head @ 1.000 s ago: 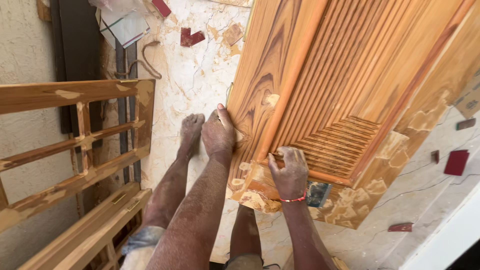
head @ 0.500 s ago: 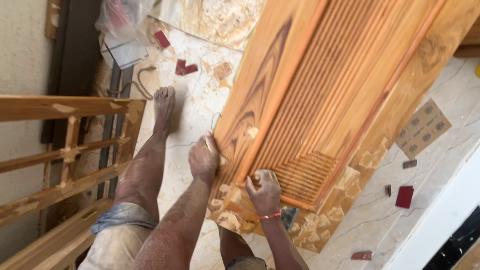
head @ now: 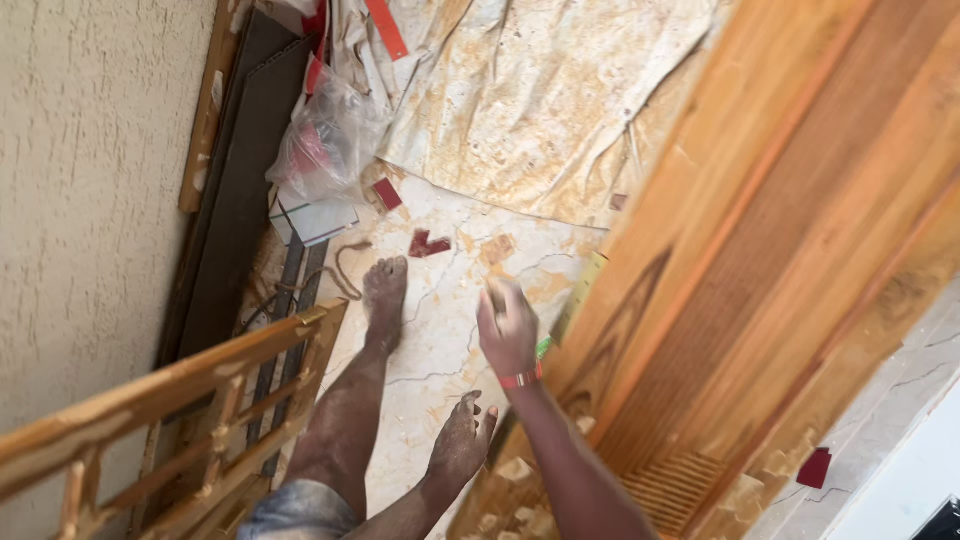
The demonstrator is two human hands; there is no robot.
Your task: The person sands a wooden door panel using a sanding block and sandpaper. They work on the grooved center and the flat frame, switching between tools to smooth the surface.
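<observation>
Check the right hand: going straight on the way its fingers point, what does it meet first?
Likely the marble floor. The right hand points up-frame alongside the wooden door, with the stained sheet lying further on. The hand is blurred and depth is unclear.

Right hand point(head: 508, 330) raised ahead on an outstretched forearm, back toward the camera, fingers close together and blurred, grip unclear; red band round the wrist. Lower left, a dusty limb ending in short digits pointing up: left hand or foot, impossible to tell. Bare left foot point(head: 385, 292) planted further ahead.
</observation>
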